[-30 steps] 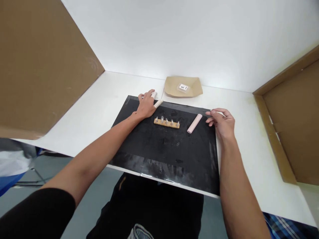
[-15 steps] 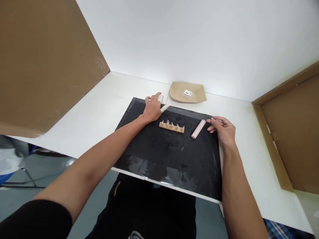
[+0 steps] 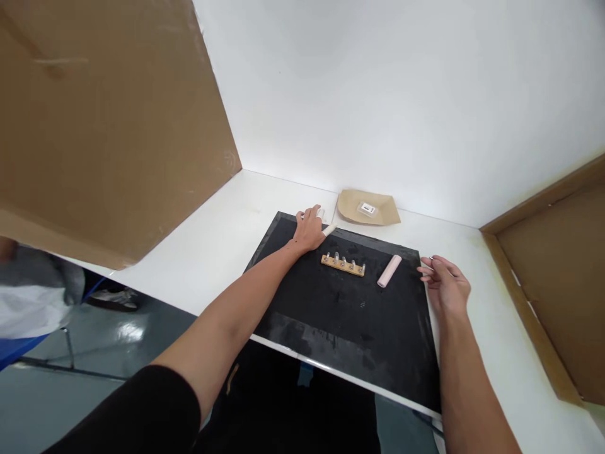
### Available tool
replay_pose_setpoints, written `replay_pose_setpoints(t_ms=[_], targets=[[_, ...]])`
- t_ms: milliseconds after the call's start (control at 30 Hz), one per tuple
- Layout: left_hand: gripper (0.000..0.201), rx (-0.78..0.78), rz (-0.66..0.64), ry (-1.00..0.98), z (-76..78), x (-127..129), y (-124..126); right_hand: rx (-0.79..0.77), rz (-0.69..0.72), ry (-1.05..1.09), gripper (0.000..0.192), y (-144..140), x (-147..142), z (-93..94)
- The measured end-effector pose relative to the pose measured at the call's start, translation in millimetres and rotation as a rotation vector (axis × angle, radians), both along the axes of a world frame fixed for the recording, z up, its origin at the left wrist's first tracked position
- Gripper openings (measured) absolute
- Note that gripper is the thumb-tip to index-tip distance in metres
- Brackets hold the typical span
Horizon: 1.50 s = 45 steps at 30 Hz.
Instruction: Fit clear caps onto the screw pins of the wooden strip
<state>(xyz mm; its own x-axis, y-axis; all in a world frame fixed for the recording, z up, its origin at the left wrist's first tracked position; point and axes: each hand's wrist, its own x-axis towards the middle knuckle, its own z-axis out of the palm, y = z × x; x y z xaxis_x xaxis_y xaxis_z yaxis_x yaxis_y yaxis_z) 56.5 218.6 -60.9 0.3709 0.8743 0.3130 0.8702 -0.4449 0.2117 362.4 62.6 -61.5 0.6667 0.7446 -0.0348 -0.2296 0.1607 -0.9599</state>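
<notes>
My left hand (image 3: 310, 232) lies over the far edge of the black mat (image 3: 331, 340), its fingers apart and white covers on the thumb and another finger. No object shows in it. My right hand (image 3: 449, 284), beyond the mat's right edge, has its thumb and fingers pinched together. A tiny pale tip pokes out there, too small to name. Between the hands, a light wooden strip (image 3: 341, 267) carries a row of several clear, shiny upright pieces. Right of the strip, a pale pink cylinder (image 3: 389, 271) rests at a slant on the mat.
Behind the mat sits a brown paper tray (image 3: 347, 200) holding a small clear box (image 3: 367, 209) with a label. Cardboard panels stand at left (image 3: 142, 157) and right (image 3: 548, 265); a white wall closes the back. Part of a seated person (image 3: 38, 284) shows at far left.
The head view has shifted, so everything sits lower and further right. My right hand has drawn away from the pink cylinder, past the mat's right edge. My left hand stays at the far edge.
</notes>
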Motion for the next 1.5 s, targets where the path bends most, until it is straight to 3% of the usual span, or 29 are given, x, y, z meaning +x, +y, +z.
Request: replay_pose_setpoints(t_ms=[467,1033,1267,1500], targets=[[0.057,0.015,0.037,0.045,-3.1,0.6,2.3,0.002,-0.017,0.014,0.049,5.8,0.6,-4.7],[0.039,0.097,0.104,0.094,-0.1,3.2,-2.9,0.034,-0.005,-0.043,0.045,3.5,-0.5,-6.8],[0.046,0.021,0.11,0.143,1.2,2.2,-5.8,0.014,0.012,-0.111,0.023,-1.2,-11.7,5.2],[0.05,-0.031,0.107,0.076,1.7,1.3,-7.0,-0.023,0.017,-0.138,0.026,-4.0,-15.9,6.8]])
